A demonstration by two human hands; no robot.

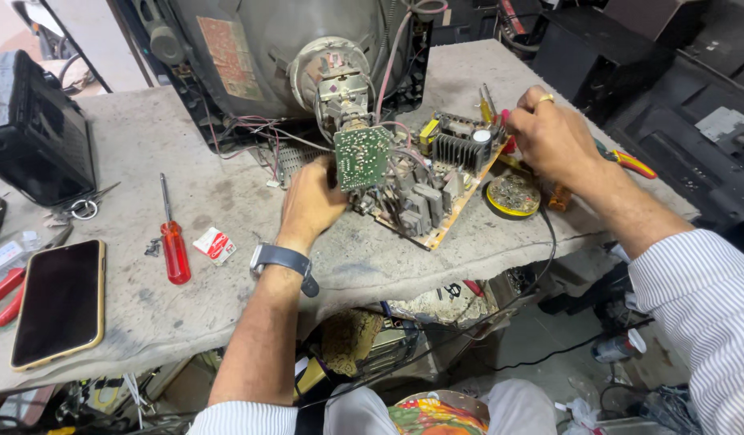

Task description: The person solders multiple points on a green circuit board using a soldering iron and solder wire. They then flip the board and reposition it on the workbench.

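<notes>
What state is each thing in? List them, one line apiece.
Television set: back cover off, tube neck exposed.
Green neck board: plugged on the tube neck, wires attached.
Chassis board: pulled out, tilted on the bench.
Phone: screen dark, lying flat.
Red screwdriver: lying untouched.
Left hand: gripping the chassis board.
Right hand: closed on a tool, hidden.

Red-handled screwdriver (172,238) lies flat on the grey cloth-covered bench (146,145), well left of the fingers. Small red-and-white packet (214,245) just right of it. Black phone in a gold case (60,301), face up, further left near the bench edge. Black box (34,121) at far left, metal ring (84,209) just below it. Round yellow tin (513,196) of dark paste, just below the right-side fingers. Red-and-yellow pliers handle (630,163) beyond them at the bench's right edge.
</notes>
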